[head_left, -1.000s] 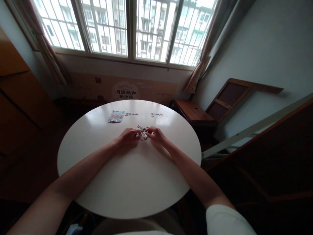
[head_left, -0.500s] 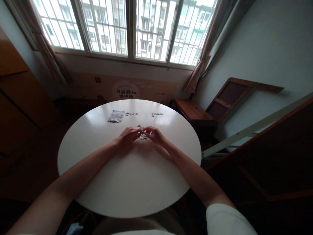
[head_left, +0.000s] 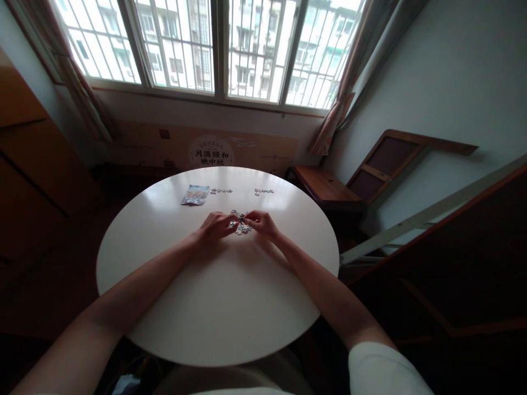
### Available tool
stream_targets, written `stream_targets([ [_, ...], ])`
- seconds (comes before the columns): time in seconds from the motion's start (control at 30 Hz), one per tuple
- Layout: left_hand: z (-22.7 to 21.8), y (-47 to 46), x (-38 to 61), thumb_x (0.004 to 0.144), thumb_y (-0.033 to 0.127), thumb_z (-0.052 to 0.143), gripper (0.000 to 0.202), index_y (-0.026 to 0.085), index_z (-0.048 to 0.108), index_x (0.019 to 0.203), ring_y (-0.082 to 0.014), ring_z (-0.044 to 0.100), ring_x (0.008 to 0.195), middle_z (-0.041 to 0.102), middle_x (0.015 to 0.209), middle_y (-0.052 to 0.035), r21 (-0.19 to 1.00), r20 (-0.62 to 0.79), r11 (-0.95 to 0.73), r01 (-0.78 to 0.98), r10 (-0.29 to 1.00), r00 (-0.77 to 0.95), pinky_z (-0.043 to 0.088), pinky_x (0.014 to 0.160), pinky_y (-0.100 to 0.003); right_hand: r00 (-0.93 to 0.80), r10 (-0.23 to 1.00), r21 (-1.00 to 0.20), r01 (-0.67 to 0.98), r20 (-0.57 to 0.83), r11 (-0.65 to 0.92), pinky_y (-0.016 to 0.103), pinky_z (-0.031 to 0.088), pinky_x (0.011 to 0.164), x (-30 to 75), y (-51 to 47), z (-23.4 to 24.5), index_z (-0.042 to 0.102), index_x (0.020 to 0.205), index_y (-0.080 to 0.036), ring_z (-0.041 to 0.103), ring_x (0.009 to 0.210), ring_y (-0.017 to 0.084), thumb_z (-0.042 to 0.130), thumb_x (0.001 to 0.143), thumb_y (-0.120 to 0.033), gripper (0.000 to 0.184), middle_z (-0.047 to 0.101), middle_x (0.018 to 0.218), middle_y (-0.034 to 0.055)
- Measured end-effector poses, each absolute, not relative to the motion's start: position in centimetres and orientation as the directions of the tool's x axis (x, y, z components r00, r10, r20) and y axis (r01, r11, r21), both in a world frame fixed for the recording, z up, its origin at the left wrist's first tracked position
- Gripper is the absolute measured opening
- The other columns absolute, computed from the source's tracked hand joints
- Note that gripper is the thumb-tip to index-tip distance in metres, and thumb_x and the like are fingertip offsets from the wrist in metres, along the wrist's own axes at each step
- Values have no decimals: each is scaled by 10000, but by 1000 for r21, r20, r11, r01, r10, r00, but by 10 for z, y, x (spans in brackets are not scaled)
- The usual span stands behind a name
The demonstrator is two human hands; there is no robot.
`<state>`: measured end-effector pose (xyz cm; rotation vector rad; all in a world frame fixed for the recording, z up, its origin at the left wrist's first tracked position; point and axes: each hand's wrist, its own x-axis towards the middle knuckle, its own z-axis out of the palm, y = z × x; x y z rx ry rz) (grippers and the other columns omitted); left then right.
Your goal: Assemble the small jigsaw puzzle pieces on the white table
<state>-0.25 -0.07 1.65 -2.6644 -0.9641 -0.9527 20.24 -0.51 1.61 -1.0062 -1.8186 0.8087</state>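
Ok so from where I'm standing there's a loose pile [head_left: 242,228] of tiny jigsaw bits, pale, bluish and dark all jumbled, on the table [head_left: 214,307], right between the left hand [head_left: 218,226] and right hand [head_left: 261,224]. Farther back are two short rows, left row [head_left: 219,191] and right row [head_left: 264,191], well apart, each with a bit tucked near its left end. Prints too small to read tbh.

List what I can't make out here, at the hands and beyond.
All in the head view:
Bare left hand and bare right hand: what, if anything, each grips; too small, fingers in the way.
Heap of small, knobbly, pale and dark puzzle pieces: number and pictures; too small, partly covered by fingers.
Rectangular printed packet or sheet, bluish: any wording; too small.
Pale blue object, bottom left: its shape; cut off by bottom edge.
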Motion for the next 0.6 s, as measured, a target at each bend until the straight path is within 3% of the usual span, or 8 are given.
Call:
stream_targets([
  [0.23,10,6,-3,868,316,518,175,195,644,868,-84,502,459,578,518,29,5,681,-819,574,423,598,324,516,-185,-263,893,-872,238,366,427,247,461,603,204,-1,13,661,780,-120,596,630,131,671,704,-356,248,673,711,55],
  [0.6,5,11,-4,896,348,493,222,189,648,903,-77,503,466,592,536,25,71,681,-815,575,461,569,315,513,-181,-261,894,-858,279,365,432,245,459,609,203,-2,13,667,775,-121,587,618,121,651,718,-326,213,669,708,48],
])
